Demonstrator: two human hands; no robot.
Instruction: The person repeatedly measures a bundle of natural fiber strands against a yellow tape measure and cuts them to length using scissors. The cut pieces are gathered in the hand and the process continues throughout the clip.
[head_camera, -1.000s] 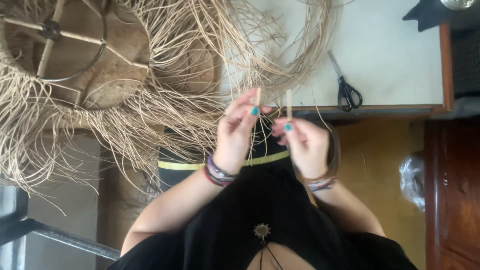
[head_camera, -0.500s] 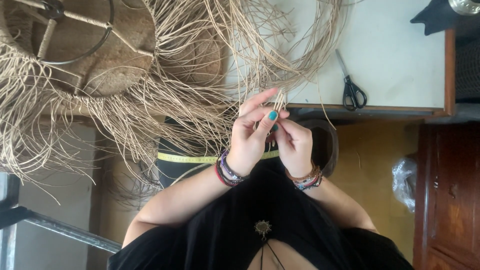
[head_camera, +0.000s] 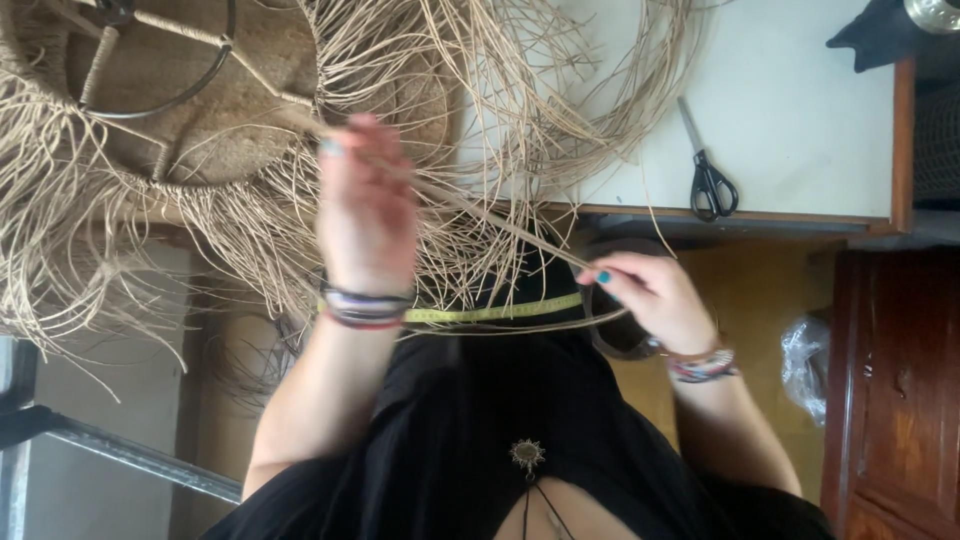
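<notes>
— What are your hands doing right now?

— My left hand is lifting one end of a pale straw strand, fingers pressed together on it, though the blur is hiding exactly how. My right hand is pinching the other end low by my lap, thumb against fingertips, so the strand is running taut and slanted between the two.

— What's closest around them?

— A yellow measuring tape is lying across my black top, just under the strand. Past my hands, loose straw fringe is hanging over the table edge.

— And room further out?

— On the table, a woven straw piece on a wire frame is filling the left side. A bare white stretch of table is lying to the right, with black scissors near its edge. A dark wooden cabinet is standing at far right.
</notes>
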